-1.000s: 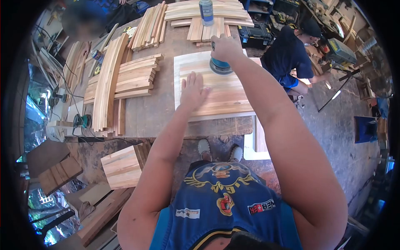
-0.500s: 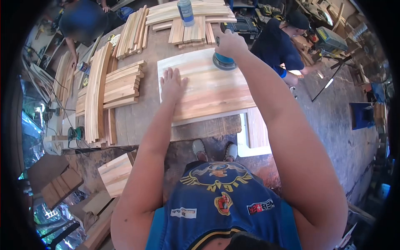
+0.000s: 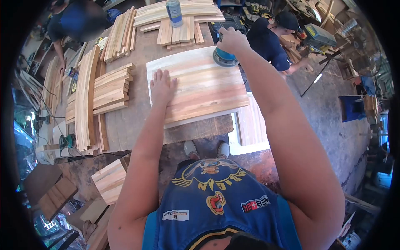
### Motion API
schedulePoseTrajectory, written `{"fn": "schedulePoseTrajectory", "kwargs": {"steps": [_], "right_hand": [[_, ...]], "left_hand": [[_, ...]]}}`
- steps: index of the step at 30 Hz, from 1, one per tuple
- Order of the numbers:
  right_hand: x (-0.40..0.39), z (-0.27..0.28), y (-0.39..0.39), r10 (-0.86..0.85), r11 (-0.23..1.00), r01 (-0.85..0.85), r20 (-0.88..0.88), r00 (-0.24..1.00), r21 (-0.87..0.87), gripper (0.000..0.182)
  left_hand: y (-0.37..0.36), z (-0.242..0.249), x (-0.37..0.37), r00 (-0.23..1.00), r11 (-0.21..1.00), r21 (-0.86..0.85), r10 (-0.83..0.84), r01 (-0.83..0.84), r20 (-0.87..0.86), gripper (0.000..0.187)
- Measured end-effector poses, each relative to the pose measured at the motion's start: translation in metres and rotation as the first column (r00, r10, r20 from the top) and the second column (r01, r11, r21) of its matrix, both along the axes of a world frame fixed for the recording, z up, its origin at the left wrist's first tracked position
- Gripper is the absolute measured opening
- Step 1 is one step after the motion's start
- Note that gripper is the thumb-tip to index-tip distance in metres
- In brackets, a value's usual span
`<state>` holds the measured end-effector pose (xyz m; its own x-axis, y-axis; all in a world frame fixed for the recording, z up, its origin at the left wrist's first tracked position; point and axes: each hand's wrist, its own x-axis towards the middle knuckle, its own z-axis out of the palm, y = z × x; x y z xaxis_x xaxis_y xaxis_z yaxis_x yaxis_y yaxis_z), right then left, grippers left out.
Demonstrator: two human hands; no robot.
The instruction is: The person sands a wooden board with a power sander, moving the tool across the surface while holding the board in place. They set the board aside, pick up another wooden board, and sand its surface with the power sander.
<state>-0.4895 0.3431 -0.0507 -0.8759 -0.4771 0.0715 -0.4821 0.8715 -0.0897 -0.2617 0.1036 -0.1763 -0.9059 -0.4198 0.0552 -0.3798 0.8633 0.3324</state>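
A wide glued-up wooden panel (image 3: 200, 87) lies on the workbench in front of me, its strips alternating pale and reddish. On its left part my left hand (image 3: 163, 87) rests flat, fingers stretched out. My right hand (image 3: 233, 40) is wrapped round the top of a teal orbital sander (image 3: 225, 57), whose round pad is at the panel's far right corner. The palm and fingers hide much of the sander's body. Beneath the panel shows the edge of a white sheet or board (image 3: 196, 118).
Stacks of wooden strips (image 3: 112, 89) cover the left and back of the workbench (image 3: 133, 133). A spray can (image 3: 174, 13) stands on the back stack. One co-worker (image 3: 268, 43) is low down at the right, another (image 3: 58, 37) at the far left. A second panel (image 3: 252, 123) lies below the bench edge.
The sander in my right hand has moved rightward along the panel's far edge. My left hand keeps its place on the panel. The whole view has shifted slightly.
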Motion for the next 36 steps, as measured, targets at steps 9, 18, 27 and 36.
{"fn": "schedulePoseTrajectory", "kwargs": {"steps": [9, 18, 27, 36], "right_hand": [[-0.001, 0.003, 0.013, 0.016, 0.999, -0.016, 0.014, 1.0, 0.034, 0.06], [0.0, 0.004, 0.019, 0.017, 0.999, -0.018, 0.024, 1.0, 0.042, 0.061], [0.006, 0.004, 0.016, 0.008, 0.999, -0.01, 0.039, 0.999, 0.05, 0.062], [0.024, 0.006, -0.023, 0.066, 0.995, -0.07, 0.056, 0.996, 0.065, 0.061]], "left_hand": [[-0.003, -0.009, -0.001, 1.0, 1.0, -0.023, 0.001, -0.002, -0.016, 0.068], [-0.009, -0.018, 0.0, 0.994, 1.0, 0.023, 0.001, 0.002, -0.111, 0.063], [-0.01, -0.022, 0.003, 0.973, 0.997, 0.082, 0.012, 0.007, -0.229, 0.051], [-0.014, -0.029, 0.004, 0.935, 0.987, 0.163, 0.069, -0.012, -0.349, 0.043]]}}
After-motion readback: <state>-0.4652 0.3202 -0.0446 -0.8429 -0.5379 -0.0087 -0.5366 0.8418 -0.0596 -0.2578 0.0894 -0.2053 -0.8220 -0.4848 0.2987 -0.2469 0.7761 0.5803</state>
